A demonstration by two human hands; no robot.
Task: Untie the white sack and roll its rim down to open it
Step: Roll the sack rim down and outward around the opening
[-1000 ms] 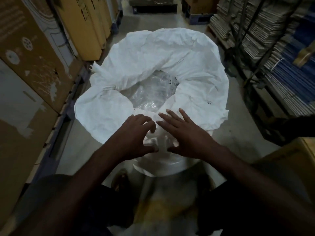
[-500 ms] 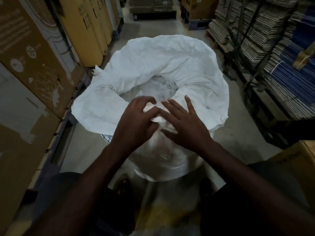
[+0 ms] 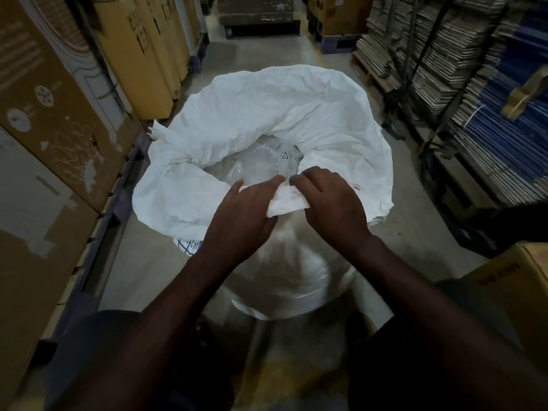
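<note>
Both bare forearms are extended forward, converging — left hand (image 3: 240,215) and right hand (image 3: 329,203) are set side by side, fingers curled and pinched closed on the near rim fold of the white sack (image 3: 267,114), knuckles up.

Both hands' grip (image 3: 289,200) on white sack (image 3: 267,114) near rim.

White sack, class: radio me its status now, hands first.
Left hand and right hand both shut on near rim. White sack already open, clear liner showing. Nothing blocking.
</note>
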